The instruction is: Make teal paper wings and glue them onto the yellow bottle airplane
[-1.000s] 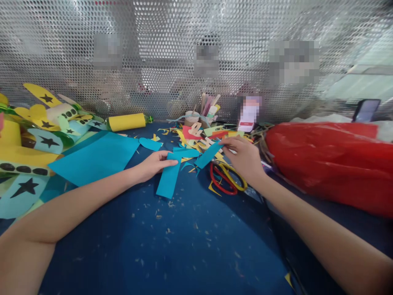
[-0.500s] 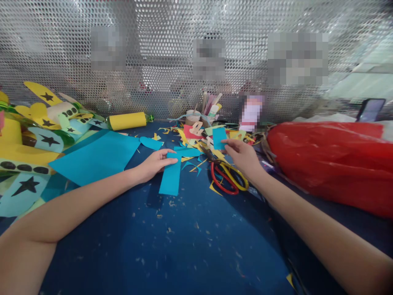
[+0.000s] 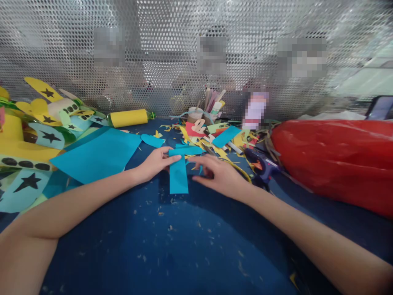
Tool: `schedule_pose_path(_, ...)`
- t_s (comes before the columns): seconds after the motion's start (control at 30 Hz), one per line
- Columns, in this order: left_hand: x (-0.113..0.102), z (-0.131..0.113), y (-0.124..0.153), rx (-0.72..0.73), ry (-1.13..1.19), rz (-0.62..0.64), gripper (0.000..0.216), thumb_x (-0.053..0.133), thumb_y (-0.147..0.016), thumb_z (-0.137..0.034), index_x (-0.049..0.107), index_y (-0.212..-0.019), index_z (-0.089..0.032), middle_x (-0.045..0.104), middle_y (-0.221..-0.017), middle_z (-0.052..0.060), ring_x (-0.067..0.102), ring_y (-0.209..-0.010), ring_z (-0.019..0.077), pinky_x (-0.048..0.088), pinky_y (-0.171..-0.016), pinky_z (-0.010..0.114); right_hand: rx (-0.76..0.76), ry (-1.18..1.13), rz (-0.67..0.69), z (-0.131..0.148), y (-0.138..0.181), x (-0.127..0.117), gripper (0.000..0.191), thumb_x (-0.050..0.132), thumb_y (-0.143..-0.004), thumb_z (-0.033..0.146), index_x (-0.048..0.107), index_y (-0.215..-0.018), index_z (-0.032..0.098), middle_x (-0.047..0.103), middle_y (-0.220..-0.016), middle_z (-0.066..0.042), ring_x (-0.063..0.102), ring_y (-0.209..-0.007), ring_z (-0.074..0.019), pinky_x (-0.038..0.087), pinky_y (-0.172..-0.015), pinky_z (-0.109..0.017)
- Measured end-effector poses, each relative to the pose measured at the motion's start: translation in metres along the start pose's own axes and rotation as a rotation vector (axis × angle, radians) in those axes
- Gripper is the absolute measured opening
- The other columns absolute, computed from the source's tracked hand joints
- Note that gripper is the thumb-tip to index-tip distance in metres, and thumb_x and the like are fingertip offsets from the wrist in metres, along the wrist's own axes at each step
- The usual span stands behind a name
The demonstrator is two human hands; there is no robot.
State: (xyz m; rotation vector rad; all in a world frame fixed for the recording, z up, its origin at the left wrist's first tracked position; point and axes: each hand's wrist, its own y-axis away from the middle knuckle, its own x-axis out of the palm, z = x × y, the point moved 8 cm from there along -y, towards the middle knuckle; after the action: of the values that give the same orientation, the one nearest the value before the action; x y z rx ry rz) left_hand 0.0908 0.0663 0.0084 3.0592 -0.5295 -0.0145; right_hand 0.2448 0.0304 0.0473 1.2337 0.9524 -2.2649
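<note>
My left hand [image 3: 155, 164] pinches the upper left edge of a blue paper strip [image 3: 178, 178], its thumb lying on top of the strip. The strip hangs upright just above the table. To its right is my right hand [image 3: 216, 174], fingers apart and holding nothing, close to the strip but not touching it. Another blue paper piece [image 3: 192, 150] lies flat behind the strip, and a small blue rectangle of paper [image 3: 226, 137] rests on the scraps. The scissors [image 3: 239, 169] are mostly hidden behind my right hand; only a yellow handle curve shows.
Large blue paper sheets [image 3: 101, 153] and yellow bottle planes with black stars [image 3: 46, 116] fill the left. A yellow-wrapped bottle [image 3: 129, 118] lies at the back. Paper scraps [image 3: 196, 129], a glue gun [image 3: 265, 166] and a red plastic bag [image 3: 334, 159] stand right of centre.
My right hand has let go of the small blue rectangle on the scraps and moved left and down towards the strip. My left hand and the strip have shifted slightly right.
</note>
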Motion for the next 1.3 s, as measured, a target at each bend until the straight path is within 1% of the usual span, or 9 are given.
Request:
schedule_pose_path(0.07,0.001,-0.003,0.003,0.028,-0.051,-0.022,0.031,0.071,-0.076,-0.041,0.059,-0.092,-0.017,0.068,-0.075,0.001,0.061,-0.061,0.0124,0.047,-0.057,0.025,-0.138,-0.035,0.087,0.022,0.004,0.015,0.034,0.06,-0.086,0.031,0.06,-0.12,0.028,0.064,-0.11,-0.006,0.065,-0.082,-0.0165,0.053,-0.072,-0.03)
schedule_pose_path(0.17,0.007,-0.006,0.008,0.059,-0.078,-0.007,0.032,0.072,-0.075,-0.04,0.059,-0.094,-0.017,0.069,-0.081,0.001,0.063,-0.068,0.0141,0.05,-0.062,0.026,-0.149,-0.169,0.048,0.029,0.008,0.02,0.021,0.054,-0.09,0.028,0.065,-0.108,0.026,0.065,-0.102,-0.006,0.064,-0.087,-0.0161,0.053,-0.074,-0.029)
schedule_pose_path(0.37,0.02,0.001,0.011,-0.008,0.036,0.09,0.028,0.064,-0.081,-0.042,0.06,-0.073,-0.015,0.065,-0.067,0.0,0.064,-0.066,0.0131,0.052,-0.065,0.027,0.147,-0.407,-0.093,0.003,0.007,0.016,0.019,0.062,-0.084,0.04,0.064,-0.083,0.02,0.05,-0.062,0.003,0.046,-0.054,-0.0107,0.041,-0.051,-0.025)
schedule_pose_path(0.53,0.025,0.006,0.008,-0.027,0.118,0.178,0.034,0.062,-0.082,-0.045,0.067,-0.087,-0.012,0.071,-0.076,0.009,0.069,-0.073,0.0189,0.054,-0.073,0.033,0.331,-0.462,-0.071,-0.009,0.007,0.017,0.031,0.057,-0.086,0.045,0.056,-0.068,0.02,0.046,-0.057,0.004,0.038,-0.052,-0.0096,0.031,-0.047,-0.023)
schedule_pose_path(0.73,0.03,0.005,0.01,-0.027,0.11,0.239,0.054,0.053,-0.081,-0.062,0.069,-0.084,-0.011,0.074,-0.082,0.013,0.07,-0.078,0.022,0.056,-0.075,0.034,0.385,-0.432,-0.108,-0.015,0.009,0.018,0.032,0.059,-0.083,0.047,0.052,-0.067,0.02,0.045,-0.056,0.004,0.038,-0.052,-0.0101,0.031,-0.047,-0.024)
schedule_pose_path(0.83,0.029,0.001,0.012,0.021,-0.037,0.209,0.037,0.068,-0.076,-0.048,0.069,-0.085,-0.012,0.074,-0.085,0.01,0.07,-0.076,0.018,0.056,-0.075,0.031,0.383,-0.412,-0.135,-0.016,0.009,0.017,0.032,0.058,-0.084,0.047,0.051,-0.068,0.02,0.047,-0.057,0.004,0.04,-0.052,-0.0103,0.033,-0.048,-0.024)
schedule_pose_path(0.93,0.03,-0.002,0.014,0.051,-0.137,0.195,0.025,0.069,-0.077,-0.035,0.069,-0.087,-0.012,0.074,-0.086,0.008,0.069,-0.073,0.0153,0.056,-0.072,0.028,0.393,-0.405,-0.143,-0.017,0.01,0.016,0.032,0.057,-0.084,0.048,0.051,-0.069,0.02,0.048,-0.058,0.003,0.041,-0.053,-0.0104,0.035,-0.048,-0.024)
schedule_pose_path(1.1,0.032,0.0,0.014,0.062,-0.184,0.222,0.022,0.062,-0.084,-0.033,0.07,-0.086,-0.013,0.074,-0.085,0.007,0.069,-0.072,0.0146,0.057,-0.07,0.027,0.38,-0.434,-0.177,-0.016,0.009,0.013,0.029,0.062,-0.081,0.048,0.051,-0.079,0.021,0.05,-0.063,0.003,0.045,-0.053,-0.0101,0.038,-0.049,-0.024)
schedule_pose_path(1.3,0.031,0.008,0.012,0.061,-0.252,0.255,0.022,0.061,-0.084,-0.034,0.068,-0.085,-0.014,0.074,-0.081,0.006,0.069,-0.072,0.0149,0.055,-0.07,0.027,0.428,-0.652,-0.194,-0.023,0.01,0.018,0.031,0.059,-0.083,0.049,0.055,-0.093,0.02,0.053,-0.063,0.004,0.047,-0.047,-0.0095,0.039,-0.044,-0.025)
